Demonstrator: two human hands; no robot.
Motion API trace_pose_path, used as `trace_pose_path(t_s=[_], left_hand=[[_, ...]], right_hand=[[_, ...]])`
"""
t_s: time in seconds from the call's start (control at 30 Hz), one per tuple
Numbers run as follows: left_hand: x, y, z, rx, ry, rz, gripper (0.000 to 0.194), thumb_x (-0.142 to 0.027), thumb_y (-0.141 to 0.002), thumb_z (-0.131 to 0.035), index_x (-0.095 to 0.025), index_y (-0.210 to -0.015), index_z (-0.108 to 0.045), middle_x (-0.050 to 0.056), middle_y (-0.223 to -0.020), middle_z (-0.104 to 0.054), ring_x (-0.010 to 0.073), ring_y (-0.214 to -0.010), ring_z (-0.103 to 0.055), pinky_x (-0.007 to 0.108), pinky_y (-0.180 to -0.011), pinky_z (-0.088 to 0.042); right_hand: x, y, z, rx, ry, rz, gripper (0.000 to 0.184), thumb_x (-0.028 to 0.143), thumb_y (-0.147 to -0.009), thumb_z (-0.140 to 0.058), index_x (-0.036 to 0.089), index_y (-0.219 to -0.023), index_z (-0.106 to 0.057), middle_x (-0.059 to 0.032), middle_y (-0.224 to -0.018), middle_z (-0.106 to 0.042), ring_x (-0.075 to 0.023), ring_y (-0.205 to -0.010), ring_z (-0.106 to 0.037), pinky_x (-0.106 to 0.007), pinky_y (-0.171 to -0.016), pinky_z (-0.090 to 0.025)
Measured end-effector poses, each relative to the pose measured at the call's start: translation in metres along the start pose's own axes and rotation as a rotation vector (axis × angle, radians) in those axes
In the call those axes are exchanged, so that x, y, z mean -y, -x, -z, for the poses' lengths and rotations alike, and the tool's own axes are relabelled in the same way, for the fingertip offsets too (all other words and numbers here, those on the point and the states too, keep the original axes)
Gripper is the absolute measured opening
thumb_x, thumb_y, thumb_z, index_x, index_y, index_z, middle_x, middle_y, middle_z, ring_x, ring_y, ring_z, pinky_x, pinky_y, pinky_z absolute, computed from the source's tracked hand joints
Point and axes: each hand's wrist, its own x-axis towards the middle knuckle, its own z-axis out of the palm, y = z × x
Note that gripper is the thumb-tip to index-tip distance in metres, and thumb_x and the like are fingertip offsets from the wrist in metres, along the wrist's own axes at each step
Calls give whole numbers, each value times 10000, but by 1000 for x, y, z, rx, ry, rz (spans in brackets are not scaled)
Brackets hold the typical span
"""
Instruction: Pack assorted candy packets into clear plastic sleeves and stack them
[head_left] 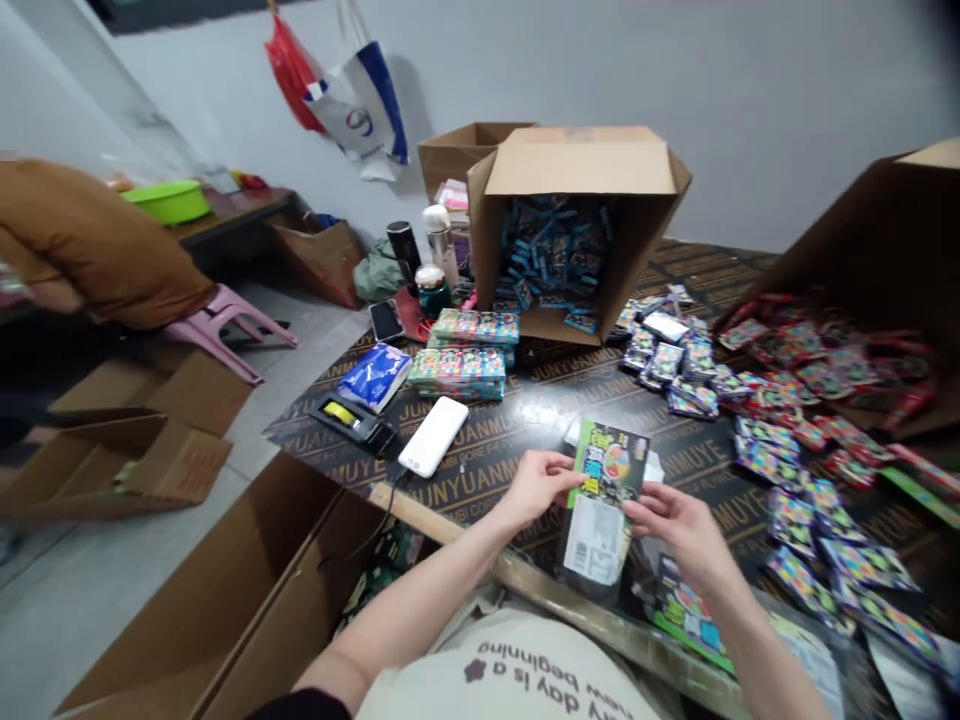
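Between my two hands is a flat green-and-black printed packet (611,465), its lower part greyish with small print. My left hand (541,485) pinches the packet's left edge between thumb and fingers. On the other side, my right hand (679,525) grips the right edge with bent fingers. A second green-and-black packet (686,605) lies under my right forearm, partly hidden. Small dark foil sachets (772,450) with colourful prints are spread to the right of my hands. A white phone (435,437) lies left of my left hand.
An open carton (645,250) of blue sachets lies on its side at the back. Red sachets (840,350) spill from another carton (847,220). Bundled packets (461,368), a tape dispenser (352,425) and bottles (442,240) stand left. A person (97,245) sits at far left.
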Motion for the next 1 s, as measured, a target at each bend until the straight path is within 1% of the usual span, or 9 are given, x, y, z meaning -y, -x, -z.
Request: trace_pose_path(t_s=[0.1,0.27,0.43,0.53,0.63,0.7,0.8,0.9,1.0], left_hand=[[-1,0,-1,-8,-32,4,458,-412,-507,-768,-83,-798,-639,19,-591,-619,97,-483,-538,219,-477,-450],[-1,12,5,194,-26,108,474,-431,-523,-747,-100,-848,-650,33,-676,-641,116,-540,-561,235,-502,-463],[2,10,16,9,-24,-8,394,-407,-546,-741,-90,-752,-630,8,-596,-601,99,-506,-523,208,-489,-409],[3,7,18,-53,-108,-37,370,-357,-536,-758,-97,-751,-606,-12,-570,-574,91,-493,-502,201,-484,-383],[2,7,20,56,-157,-14,344,-346,-577,-736,-103,-770,-588,-15,-586,-568,100,-521,-518,203,-503,-391],[-1,6,20,167,-180,33,306,-352,-610,-712,-107,-739,-583,-23,-563,-556,96,-513,-513,198,-503,-385],[-9,1,13,305,-248,111,308,-322,-570,-740,-102,-743,-613,-5,-583,-594,116,-547,-541,207,-532,-399],[-23,-8,0,197,-207,19,402,-327,-594,-725,-113,-922,-633,44,-767,-662,163,-706,-589,236,-627,-434],[-35,-17,-13,99,-143,-82,409,-334,-647,-692,-126,-993,-623,48,-809,-668,158,-714,-585,240,-642,-433]], right_hand=[[6,-4,4,37,-13,19,424,319,-595,-768,151,-954,-617,-80,-805,-692,-223,-702,-657,-267,-557,-527],[7,-10,1,-98,6,21,465,333,-565,-783,177,-965,-605,-56,-799,-694,-228,-732,-658,-271,-568,-538],[-6,-4,-19,210,2,-84,452,338,-591,-773,159,-966,-597,-65,-791,-687,-223,-686,-651,-293,-568,-529],[-13,-3,-27,175,-47,-1,388,359,-619,-751,145,-903,-597,-26,-653,-661,-179,-552,-616,-272,-527,-499],[-7,-6,-25,168,-63,67,356,364,-625,-740,153,-874,-599,-9,-658,-654,-165,-540,-601,-265,-522,-485],[5,-9,-19,166,-97,130,408,354,-614,-744,174,-947,-591,-23,-803,-671,-188,-674,-627,-302,-634,-504],[25,-12,-10,7,-151,260,429,359,-659,-709,203,-1032,-566,-30,-928,-659,-200,-816,-615,-324,-754,-483],[36,-11,-8,3,-119,318,324,363,-694,-682,188,-955,-605,-33,-892,-661,-202,-816,-604,-316,-766,-467],[39,-9,-16,14,-168,277,341,423,-724,-642,208,-988,-616,-24,-898,-661,-214,-870,-593,-323,-795,-451]])
